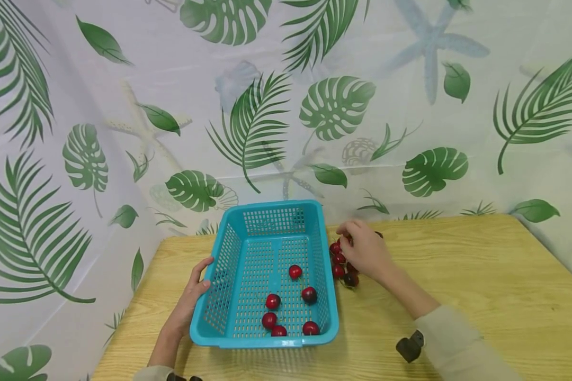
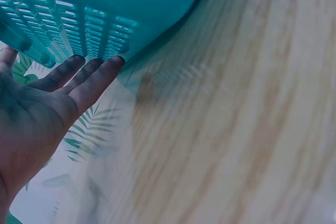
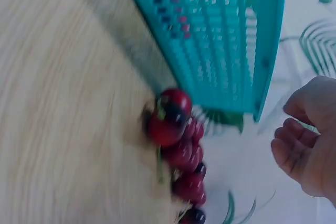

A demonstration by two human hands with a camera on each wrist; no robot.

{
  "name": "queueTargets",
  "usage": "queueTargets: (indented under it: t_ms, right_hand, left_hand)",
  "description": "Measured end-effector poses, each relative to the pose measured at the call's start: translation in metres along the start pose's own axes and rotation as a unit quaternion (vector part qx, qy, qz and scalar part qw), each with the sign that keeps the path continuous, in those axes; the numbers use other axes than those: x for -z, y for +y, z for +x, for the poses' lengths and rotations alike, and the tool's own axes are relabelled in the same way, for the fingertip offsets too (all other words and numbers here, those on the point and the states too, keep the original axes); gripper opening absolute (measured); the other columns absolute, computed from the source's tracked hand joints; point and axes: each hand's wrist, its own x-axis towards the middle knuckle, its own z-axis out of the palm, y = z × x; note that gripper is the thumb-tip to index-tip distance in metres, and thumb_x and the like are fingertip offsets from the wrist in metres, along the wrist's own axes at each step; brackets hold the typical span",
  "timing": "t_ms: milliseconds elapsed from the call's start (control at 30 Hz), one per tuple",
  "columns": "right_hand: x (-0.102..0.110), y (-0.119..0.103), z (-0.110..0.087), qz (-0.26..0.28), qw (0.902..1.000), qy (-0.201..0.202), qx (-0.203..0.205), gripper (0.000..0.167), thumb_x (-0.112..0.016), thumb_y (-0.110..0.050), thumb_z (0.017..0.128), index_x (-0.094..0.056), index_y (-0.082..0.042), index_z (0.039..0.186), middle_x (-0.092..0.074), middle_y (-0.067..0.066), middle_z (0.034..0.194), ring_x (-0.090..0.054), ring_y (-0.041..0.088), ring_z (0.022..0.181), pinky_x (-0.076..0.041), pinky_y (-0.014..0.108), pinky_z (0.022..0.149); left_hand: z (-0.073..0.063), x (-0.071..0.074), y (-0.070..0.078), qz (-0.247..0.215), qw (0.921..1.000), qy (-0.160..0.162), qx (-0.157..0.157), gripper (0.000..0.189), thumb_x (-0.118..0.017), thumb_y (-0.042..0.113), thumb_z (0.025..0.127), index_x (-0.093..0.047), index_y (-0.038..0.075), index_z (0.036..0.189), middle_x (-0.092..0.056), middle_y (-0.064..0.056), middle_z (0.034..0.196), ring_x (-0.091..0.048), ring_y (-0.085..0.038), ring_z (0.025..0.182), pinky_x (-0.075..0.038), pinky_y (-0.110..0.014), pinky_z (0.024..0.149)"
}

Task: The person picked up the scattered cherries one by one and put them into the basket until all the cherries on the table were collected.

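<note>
A blue perforated plastic basket (image 1: 267,342) stands on the table with several dark red cherries (image 1: 309,295) lying in its near half. My left hand (image 1: 190,296) is at the basket's left side; in the left wrist view its outstretched fingers (image 2: 97,85) touch the holed wall. Just right of the basket lies a cluster of cherries (image 1: 338,271), some with green stems. Above that cluster hovers my right hand (image 1: 366,250), its fingers loosely bent. In the right wrist view nothing shows between those fingers, and the cherry pile (image 3: 178,153) is apart from them.
The wood-grain table (image 1: 467,286) extends to the right of the cherries. White cloth with green leaf prints (image 1: 338,108) hangs behind and along the left side. A dark wrist device (image 1: 410,346) sits by the right sleeve (image 1: 457,338).
</note>
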Motion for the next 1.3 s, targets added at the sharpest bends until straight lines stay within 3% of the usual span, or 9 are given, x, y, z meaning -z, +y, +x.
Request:
queueTargets:
  t_ms: [167,300,500,700,867,1033,1133,1300]
  right_hand:
    - [0.005,0.023,-0.002,-0.02,0.9969,-0.066,-0.038,0.022,-0.06,0.001,0.088,-0.065,0.003,0.11,-0.062,0.019,0.112,-0.062,0.033,0.095,-0.053,0.047,0.079]
    - [0.005,0.037,-0.005,-0.039,0.9908,-0.114,-0.062,0.028,-0.06,0.002,0.088,-0.063,0.005,0.115,-0.058,0.022,0.116,-0.061,0.033,0.096,-0.053,0.047,0.079]
    - [0.002,0.053,-0.007,-0.064,0.9835,-0.158,-0.062,0.031,-0.063,-0.001,0.088,-0.062,0.004,0.118,-0.058,0.024,0.111,-0.062,0.035,0.093,-0.053,0.049,0.08]
    - [-0.002,0.059,-0.006,-0.081,0.9749,-0.196,-0.068,0.036,-0.063,-0.004,0.091,-0.059,0.004,0.126,-0.056,0.029,0.117,-0.062,0.04,0.097,-0.052,0.053,0.084]
    - [-0.008,0.064,-0.006,-0.096,0.9713,-0.207,-0.066,0.034,-0.061,-0.006,0.093,-0.06,0.002,0.126,-0.056,0.027,0.117,-0.061,0.032,0.087,-0.053,0.05,0.081]
    - [-0.012,0.069,-0.007,-0.121,0.9676,-0.215,-0.055,0.021,-0.061,-0.008,0.093,-0.066,-0.001,0.112,-0.055,0.021,0.106,-0.054,0.022,0.07,-0.052,0.04,0.064]
    - [-0.012,0.07,-0.008,-0.141,0.9664,-0.211,-0.044,0.014,-0.062,-0.01,0.093,-0.067,-0.004,0.104,-0.055,0.017,0.101,-0.053,0.022,0.069,-0.049,0.036,0.059]
    - [-0.012,0.072,-0.011,-0.17,0.9671,-0.189,-0.018,0.008,-0.065,-0.013,0.092,-0.069,-0.008,0.097,-0.055,0.014,0.097,-0.053,0.027,0.08,-0.05,0.039,0.062]
  left_hand:
    - [0.0,0.0,0.0,0.002,1.0,0.0,-0.003,0.053,-0.036,0.024,0.103,-0.018,0.023,0.153,-0.022,-0.026,0.155,-0.041,-0.047,0.126,-0.049,-0.049,0.089]
    - [-0.001,0.0,-0.001,0.0,1.0,-0.002,-0.006,0.053,-0.035,0.023,0.103,-0.018,0.022,0.153,-0.021,-0.026,0.155,-0.04,-0.047,0.127,-0.048,-0.048,0.089]
    - [-0.002,0.0,-0.002,-0.001,1.0,-0.005,-0.007,0.053,-0.034,0.023,0.104,-0.017,0.022,0.154,-0.021,-0.027,0.155,-0.042,-0.046,0.126,-0.049,-0.049,0.088]
    - [-0.002,0.0,-0.002,-0.002,0.9999,-0.007,-0.009,0.053,-0.033,0.023,0.104,-0.016,0.022,0.154,-0.02,-0.026,0.156,-0.039,-0.048,0.128,-0.048,-0.05,0.089]
    - [-0.002,0.0,-0.002,0.0,1.0,-0.006,-0.007,0.053,-0.033,0.023,0.104,-0.016,0.022,0.154,-0.02,-0.026,0.156,-0.04,-0.048,0.128,-0.048,-0.049,0.089]
    - [-0.001,0.0,-0.003,0.004,0.9999,-0.005,-0.009,0.054,-0.034,0.024,0.104,-0.016,0.022,0.154,-0.021,-0.027,0.155,-0.042,-0.046,0.125,-0.049,-0.048,0.088]
    - [0.0,-0.001,-0.003,0.006,0.9999,-0.003,-0.01,0.054,-0.034,0.024,0.103,-0.016,0.022,0.155,-0.022,-0.027,0.154,-0.043,-0.044,0.124,-0.049,-0.047,0.089]
    - [-0.001,-0.001,-0.001,0.01,0.9998,-0.002,-0.016,0.054,-0.034,0.023,0.103,-0.016,0.021,0.155,-0.021,-0.025,0.155,-0.042,-0.044,0.125,-0.048,-0.044,0.089]
